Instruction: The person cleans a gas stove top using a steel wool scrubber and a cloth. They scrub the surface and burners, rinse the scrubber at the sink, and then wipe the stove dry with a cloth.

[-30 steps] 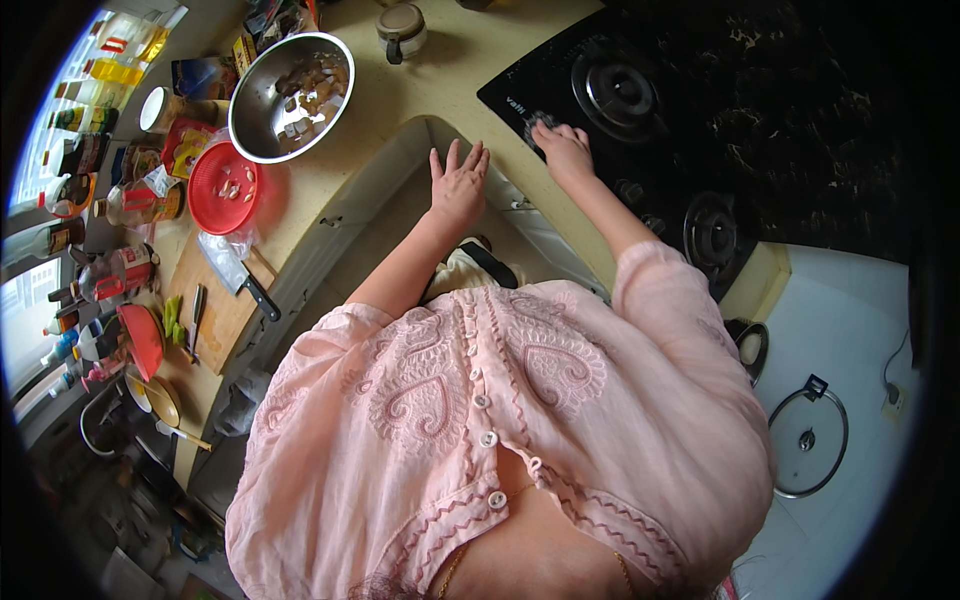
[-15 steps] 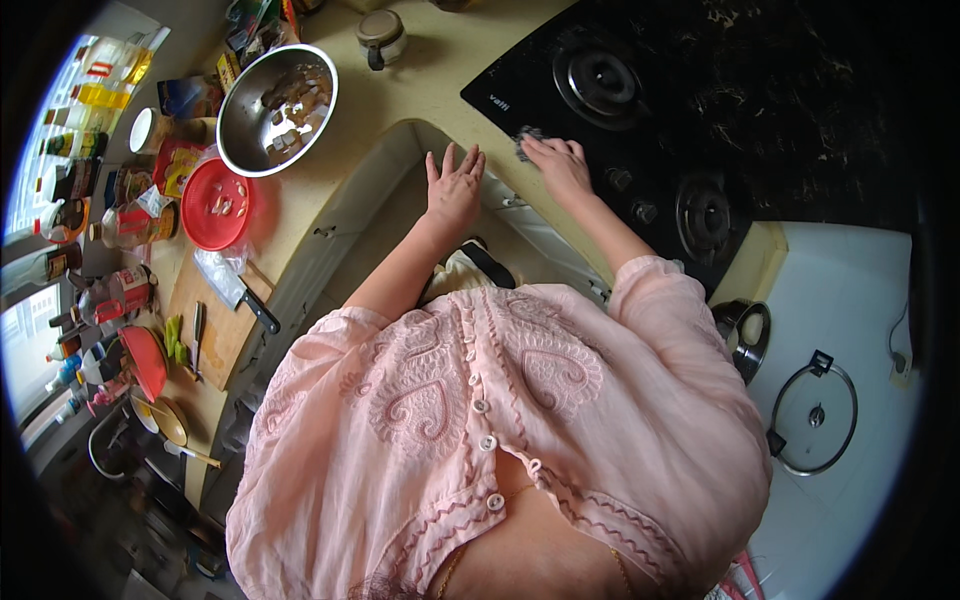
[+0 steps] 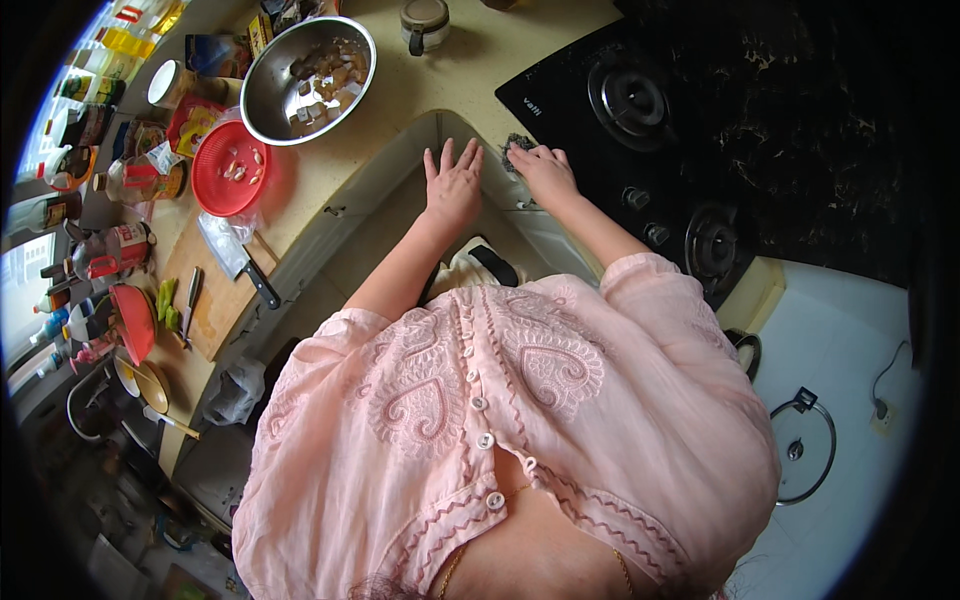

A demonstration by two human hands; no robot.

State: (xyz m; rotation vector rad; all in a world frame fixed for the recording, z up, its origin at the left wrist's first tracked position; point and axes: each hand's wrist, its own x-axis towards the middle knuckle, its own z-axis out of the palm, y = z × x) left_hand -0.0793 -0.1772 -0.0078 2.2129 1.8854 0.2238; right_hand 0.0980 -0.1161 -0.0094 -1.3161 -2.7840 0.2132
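My right hand point(image 3: 546, 172) presses a crumpled dark grey rag point(image 3: 515, 150) against the pale counter edge, just beside the corner of the black gas stove point(image 3: 560, 110). The hand covers part of the rag, so whether it is cloth or a scouring pad is hard to tell. With fingers spread and nothing held, my left hand point(image 3: 455, 185) hovers in front of the counter's inner corner. Nearest to it on the counter is a steel bowl point(image 3: 262, 108) with pale and brown chunks in some liquid.
A red basket point(image 3: 215, 200) holds a few pale pieces. Below it, a cleaver point(image 3: 225, 245) and a small knife point(image 3: 191, 300) lie by a wooden cutting board point(image 3: 215, 320) with green peppers point(image 3: 166, 300). A lidded jar point(image 3: 425, 25) stands at the back; bottles line the window.
The right hand and rag have shifted from the stove's edge onto the counter rim, slightly left and nearer. The left hand stays spread, almost unmoved. The view has turned a little.
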